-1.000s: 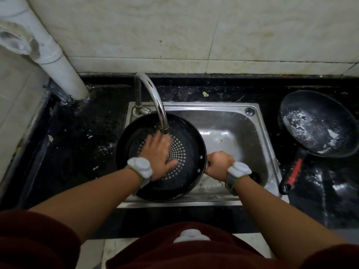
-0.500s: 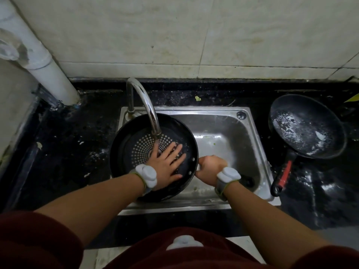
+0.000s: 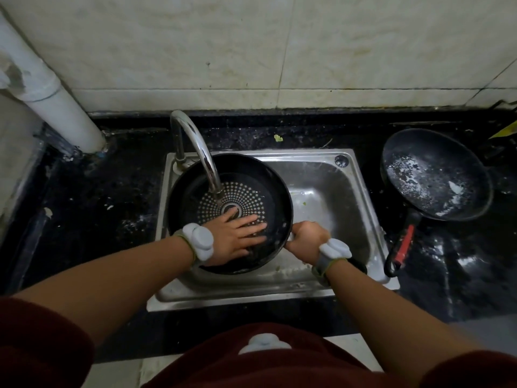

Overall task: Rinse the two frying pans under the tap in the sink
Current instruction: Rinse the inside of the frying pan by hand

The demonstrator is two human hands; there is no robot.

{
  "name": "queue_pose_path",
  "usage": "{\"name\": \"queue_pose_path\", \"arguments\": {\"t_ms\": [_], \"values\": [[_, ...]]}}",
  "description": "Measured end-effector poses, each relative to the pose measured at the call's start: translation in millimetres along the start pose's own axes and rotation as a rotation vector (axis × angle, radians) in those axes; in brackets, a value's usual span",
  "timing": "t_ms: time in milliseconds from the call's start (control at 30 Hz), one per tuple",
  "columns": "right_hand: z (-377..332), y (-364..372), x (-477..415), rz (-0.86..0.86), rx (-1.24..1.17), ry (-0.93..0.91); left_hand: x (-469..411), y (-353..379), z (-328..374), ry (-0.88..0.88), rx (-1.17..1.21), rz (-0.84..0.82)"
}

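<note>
A black frying pan [image 3: 193,191] with a white dotted base sits tilted over the left part of the steel sink [image 3: 330,175], right under the curved tap [image 3: 201,155]. A thin stream of water falls from the spout onto the pan's middle. My left hand [image 3: 237,233] lies flat, fingers spread, on the pan's inner near side. My right hand [image 3: 306,239] is closed around the pan's handle at its right rim; the handle itself is hidden. A second black frying pan [image 3: 436,175], smeared with white residue, rests on the counter to the right, its red-and-black handle [image 3: 401,247] pointing toward me.
The black counter [image 3: 98,219] around the sink is wet and speckled. A white drain pipe [image 3: 61,107] stands at the back left corner. A tiled wall [image 3: 279,51] runs behind. A dark object lies in the sink under my right wrist.
My left hand has slid from the pan's middle toward its near side, fingers now pointing right. The dotted centre and the water stream have come into view. My right hand keeps its grip.
</note>
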State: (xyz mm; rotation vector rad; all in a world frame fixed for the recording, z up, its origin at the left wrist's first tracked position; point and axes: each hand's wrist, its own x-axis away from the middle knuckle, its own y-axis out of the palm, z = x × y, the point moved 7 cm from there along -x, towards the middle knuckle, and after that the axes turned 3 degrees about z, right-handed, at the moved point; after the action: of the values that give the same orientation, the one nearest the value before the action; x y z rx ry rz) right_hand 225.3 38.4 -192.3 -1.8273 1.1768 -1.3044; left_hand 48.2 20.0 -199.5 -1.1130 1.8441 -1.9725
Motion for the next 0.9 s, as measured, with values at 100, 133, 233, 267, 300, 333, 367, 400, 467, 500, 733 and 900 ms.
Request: {"name": "queue_pose_path", "arguments": {"t_ms": [100,133,233,267,300,333,367,400,467,500,733,900], "values": [[3,-6,-1,0.036,-0.027,0.050,0,-6,-31,-0.259,0.169,0.047],[5,-9,-2,0.049,-0.044,0.074,2,-2,-42,-0.390,0.304,-0.006],[10,-16,-6,0.082,-0.128,0.154,7,1,-36,-0.446,0.420,-0.069],[11,-18,-7,0.094,-0.150,0.172,8,4,-27,-0.411,0.401,-0.056],[13,-20,-9,0.109,-0.169,0.188,11,4,-17,-0.386,0.360,-0.031],[14,-21,-10,0.126,-0.184,0.200,14,3,-7,-0.367,0.314,-0.003],[15,-20,-10,0.140,-0.198,0.211,17,-2,5,-0.347,0.308,0.038],[16,-19,-10,0.152,-0.212,0.218,18,-5,18,-0.320,0.347,0.058],[14,-16,-10,0.165,-0.252,0.220,10,-9,34,-0.289,0.403,0.071],[12,-15,-10,0.168,-0.286,0.216,7,-11,32,-0.290,0.413,0.091],[-5,-22,-4,0.202,-0.454,0.207,15,-19,-13,-0.630,0.305,0.120],[-5,-28,1,0.229,-0.404,0.208,1,-12,6,-0.329,0.324,0.061]]}}
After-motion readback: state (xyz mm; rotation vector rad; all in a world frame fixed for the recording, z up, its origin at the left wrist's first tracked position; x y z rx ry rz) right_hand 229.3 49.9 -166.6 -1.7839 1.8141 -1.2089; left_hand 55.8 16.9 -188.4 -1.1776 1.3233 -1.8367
